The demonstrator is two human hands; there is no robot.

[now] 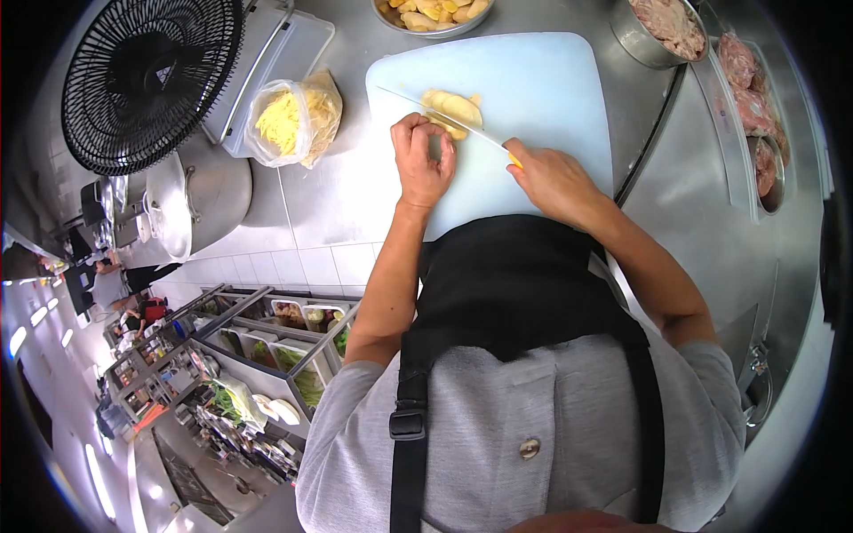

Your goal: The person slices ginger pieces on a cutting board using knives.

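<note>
Pale yellow peeled ginger lies on the light blue cutting board, partly sliced. My right hand is closed around the yellow handle of a knife. The blade runs up and left across the board, along the near side of the ginger. My left hand is curled on the near left side of the blade, its fingertips at the lower edge of the ginger. The fingers partly hide the piece there.
A bowl of peeled ginger stands behind the board. To the left are an open plastic bag of yellow shreds, a black fan and a large metal pot. Containers of raw meat stand at right. People are far left.
</note>
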